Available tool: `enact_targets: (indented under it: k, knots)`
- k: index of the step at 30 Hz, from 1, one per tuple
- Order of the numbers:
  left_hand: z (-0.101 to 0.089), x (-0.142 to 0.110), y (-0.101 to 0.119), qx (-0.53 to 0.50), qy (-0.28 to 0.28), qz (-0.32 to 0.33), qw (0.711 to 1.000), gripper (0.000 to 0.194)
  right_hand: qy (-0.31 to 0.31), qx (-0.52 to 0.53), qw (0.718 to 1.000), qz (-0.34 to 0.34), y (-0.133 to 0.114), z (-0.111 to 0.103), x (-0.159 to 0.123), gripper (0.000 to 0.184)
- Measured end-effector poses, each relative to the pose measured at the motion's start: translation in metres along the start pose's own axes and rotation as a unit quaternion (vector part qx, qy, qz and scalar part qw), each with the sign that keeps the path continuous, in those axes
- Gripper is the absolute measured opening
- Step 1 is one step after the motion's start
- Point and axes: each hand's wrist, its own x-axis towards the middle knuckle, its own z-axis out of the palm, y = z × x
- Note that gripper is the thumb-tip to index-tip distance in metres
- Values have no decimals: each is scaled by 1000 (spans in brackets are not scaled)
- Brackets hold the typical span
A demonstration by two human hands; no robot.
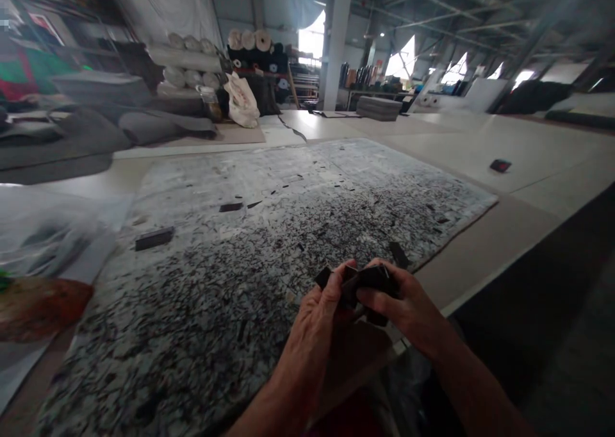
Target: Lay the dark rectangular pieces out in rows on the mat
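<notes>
Both hands meet low in the head view, over the near edge of a pale mat (216, 174) strewn with dark shreds. Pinched between them is a small bunch of dark strips (372, 280), bent and overlapping. My left hand (321, 309) grips the bunch's left side, thumb on top. My right hand (403, 302) has its thumb and fingers closed on the right side. How many strips there are I cannot tell. A loose dark piece (398, 254) lies on the mat just beyond the hands. Farther left are two more dark pieces, one rectangular (154, 238) and one smaller (230, 207).
On the left, an orange-brown bundle (43, 305) lies by clear plastic (52, 232). Grey sheet material (72, 132) is heaped behind it. A white bag (241, 100) and fabric rolls (247, 40) stand at the back. A small dark red object (500, 165) sits on the table (538, 148) at right.
</notes>
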Motion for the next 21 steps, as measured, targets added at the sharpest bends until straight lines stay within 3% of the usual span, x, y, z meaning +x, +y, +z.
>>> enact_targets:
  k: [6, 10, 14, 21]
  knots:
    - [2, -1, -4, -67, -11, 26, 997, 45, 8, 45, 999, 15, 6, 15, 2, 26]
    - [2, -1, -3, -41, -13, 41, 998, 45, 26, 122, 992, 2, 11, 21, 5, 28]
    - [-1, 6, -1, -10, 23, 71, 997, 36, 59, 175, 983, 17, 13, 18, 4, 32]
    - [-3, 9, -1, -6, 54, 77, 996, 24, 68, 172, 981, 57, 17, 16, -4, 33]
